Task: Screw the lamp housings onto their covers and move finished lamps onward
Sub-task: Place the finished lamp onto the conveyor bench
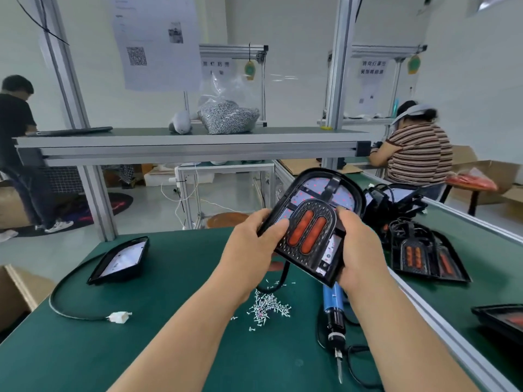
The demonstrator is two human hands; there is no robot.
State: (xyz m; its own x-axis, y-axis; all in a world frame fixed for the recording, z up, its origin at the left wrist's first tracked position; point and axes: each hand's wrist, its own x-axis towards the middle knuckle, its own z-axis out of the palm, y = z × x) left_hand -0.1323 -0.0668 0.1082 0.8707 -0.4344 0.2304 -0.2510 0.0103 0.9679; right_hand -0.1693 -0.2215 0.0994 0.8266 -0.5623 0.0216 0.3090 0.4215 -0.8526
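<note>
one head-worn wide-angle view looks forward and down from close above the green table [169, 349], its edges bowed, with the workshop behind in frame.

Both hands [305, 244] gripping lamp [311, 230], screws [268, 305] on table [141, 335]

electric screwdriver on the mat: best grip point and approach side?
Grip the blue barrel of the electric screwdriver, probably coming from above and from the right. It lies flat on the green mat, bit toward the person, and the barrel is its widest round part. The held lamp overhangs its far end, and its cord loops beside the bit end.
</note>
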